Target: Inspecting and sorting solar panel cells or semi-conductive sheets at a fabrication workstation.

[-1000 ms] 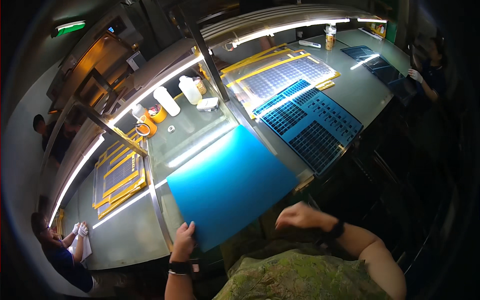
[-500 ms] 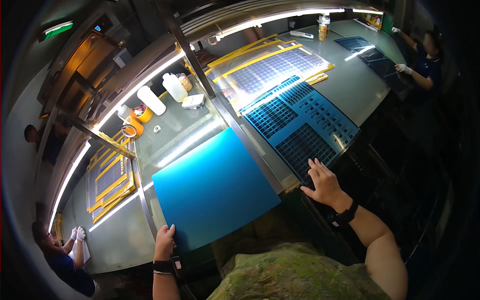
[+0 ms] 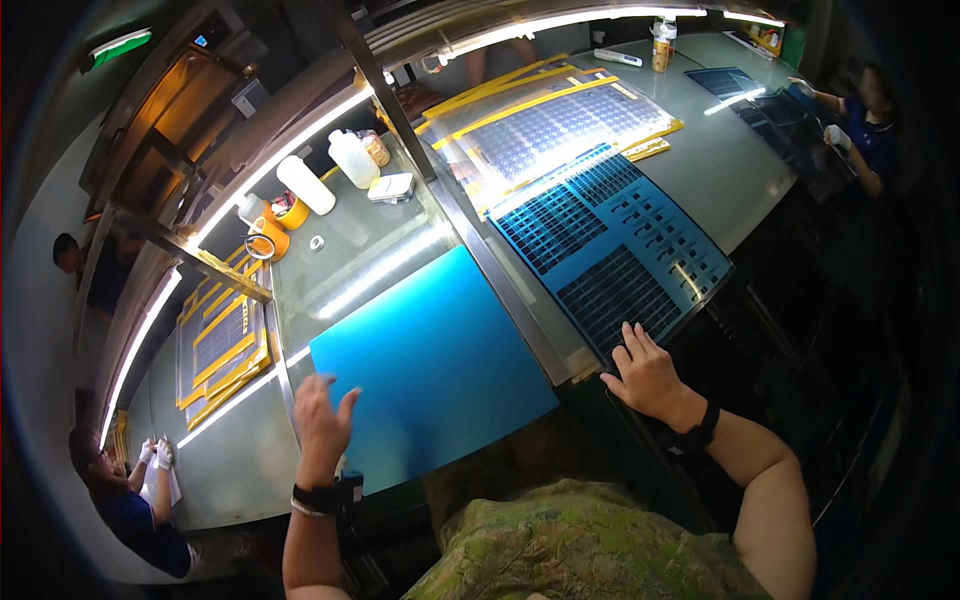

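A plain, bright blue sheet [image 3: 440,360] lies on the table in front of me, its near part reaching past the table's front edge. Just over its left edge is my left hand [image 3: 323,415], raised with fingers and thumb apart and nothing in it. To the right lies a blue sheet with dark grid patterns [image 3: 600,270]. My right hand [image 3: 645,372] rests at this sheet's near corner, fingers stretched flat on its surface and thumb out to the side. A metal strip [image 3: 505,290] runs between the two sheets.
Clear films with yellow taped edges [image 3: 560,120] lie beyond the patterned sheet, and more taped films [image 3: 225,345] lie at left. White bottles [image 3: 306,185] and an orange container [image 3: 268,238] stand at the back. A metal post [image 3: 380,90] rises there. Co-workers [image 3: 870,135] in white gloves flank the tables.
My left hand has let go of the plain blue sheet's near left corner and moved up along its left edge, fingers spreading. My right hand stays on the patterned sheet.
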{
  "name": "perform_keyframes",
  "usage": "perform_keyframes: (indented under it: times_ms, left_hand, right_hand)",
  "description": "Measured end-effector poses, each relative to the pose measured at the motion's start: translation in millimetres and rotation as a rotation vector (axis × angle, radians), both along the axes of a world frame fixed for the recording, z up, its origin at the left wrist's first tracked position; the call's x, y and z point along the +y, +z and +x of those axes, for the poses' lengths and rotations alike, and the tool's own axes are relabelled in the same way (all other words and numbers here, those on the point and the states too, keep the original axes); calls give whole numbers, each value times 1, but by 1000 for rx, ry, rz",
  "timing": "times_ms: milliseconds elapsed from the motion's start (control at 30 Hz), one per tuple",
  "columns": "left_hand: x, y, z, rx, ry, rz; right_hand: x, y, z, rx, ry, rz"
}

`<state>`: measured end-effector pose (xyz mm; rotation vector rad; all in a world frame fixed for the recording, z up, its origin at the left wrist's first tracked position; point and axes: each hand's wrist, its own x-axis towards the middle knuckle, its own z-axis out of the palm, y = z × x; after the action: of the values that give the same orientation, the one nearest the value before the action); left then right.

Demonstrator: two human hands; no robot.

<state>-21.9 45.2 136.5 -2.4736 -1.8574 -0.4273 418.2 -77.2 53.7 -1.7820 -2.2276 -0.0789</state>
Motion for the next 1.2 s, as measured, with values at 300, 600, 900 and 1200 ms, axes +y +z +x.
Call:
perform_keyframes:
  times_ms: [300, 600, 900, 1200]
  left_hand:
    - [37, -20, 209, 114, -715, -313]
    - [21, -58, 269, 7, -719, -311]
    - [30, -98, 288, 18, -776, -189]
    - [38, -92, 286, 132, -744, -237]
  right_hand:
    - [7, -17, 2, -345, 225, 189]
    - [48, 88, 56, 289, -204, 397]
    - [67, 173, 81, 235, -183, 481]
    - [39, 234, 51, -75, 101, 696]
